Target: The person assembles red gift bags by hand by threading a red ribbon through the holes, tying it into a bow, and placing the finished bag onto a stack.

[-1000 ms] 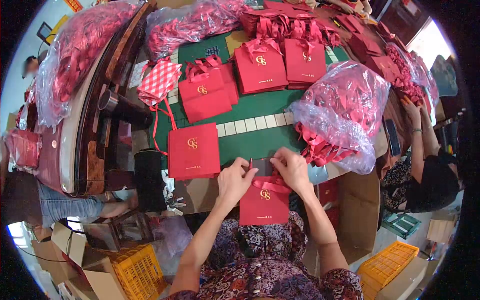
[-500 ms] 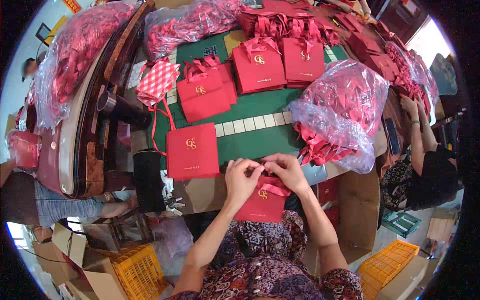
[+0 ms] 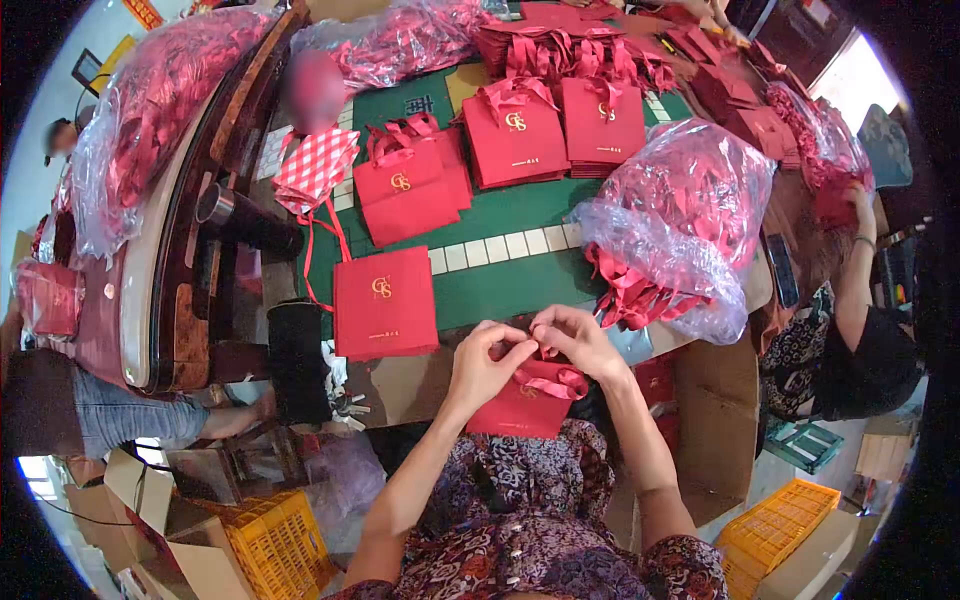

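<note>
Far left, 9 o'clock: plastic sack of red ribbons on a side counter. Beside it a dark cup and a checked bag. On the green tabletop, a flat red bag with gold logo lies at 10 o'clock of the hands; more bag stacks sit at 12 o'clock.

Centre, near tabletop edge: left hand and right hand meet fingertip to fingertip over a small bag, which tilts off the edge toward the lap. Left grip is narrow, pinched on the ribbon at the bag's top; right grip is also narrow, pinched on the same ribbon end just beside it. A ribbon loop drapes over the bag's front, under the right hand.

Judgement: this looks like threading or knotting the handle ribbon. To do it well, keep both pinches close to the hole, hold the ribbon flat not twisted, steady the bag against the lap so the mouth does not fold, pull evenly so loops match.

Right, 2 o'clock: clear sack of ribbons, strands spilling toward the hands. Far right, 3 o'clock: a co-worker's arm at another pile. Yellow crate at 5 o'clock on the floor.
</note>
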A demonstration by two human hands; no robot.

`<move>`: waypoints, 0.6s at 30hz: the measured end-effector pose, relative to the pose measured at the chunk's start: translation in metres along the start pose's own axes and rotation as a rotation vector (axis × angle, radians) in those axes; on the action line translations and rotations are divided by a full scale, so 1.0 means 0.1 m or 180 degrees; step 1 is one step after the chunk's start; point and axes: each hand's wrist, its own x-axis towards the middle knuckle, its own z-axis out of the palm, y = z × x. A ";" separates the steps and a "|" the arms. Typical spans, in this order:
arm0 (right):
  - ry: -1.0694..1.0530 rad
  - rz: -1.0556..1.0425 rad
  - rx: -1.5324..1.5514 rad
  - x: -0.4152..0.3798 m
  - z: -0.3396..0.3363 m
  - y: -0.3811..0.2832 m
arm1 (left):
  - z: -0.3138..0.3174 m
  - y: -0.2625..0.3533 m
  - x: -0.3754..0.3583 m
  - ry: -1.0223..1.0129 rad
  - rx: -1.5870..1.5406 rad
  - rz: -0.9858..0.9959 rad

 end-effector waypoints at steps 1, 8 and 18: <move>0.0163 -0.0021 0.0051 -0.01 -0.01 -0.01 | 0.02 -0.04 -0.03 0.0211 -0.0106 0.0326; 0.0565 -0.0218 0.0226 -0.01 -0.11 0.05 | -0.16 -0.02 -0.37 -0.0714 0.0114 -0.0181; 0.1308 -0.0494 -0.0410 0.15 -0.19 0.09 | -0.30 0.08 -0.65 -0.0871 -0.0033 -0.0277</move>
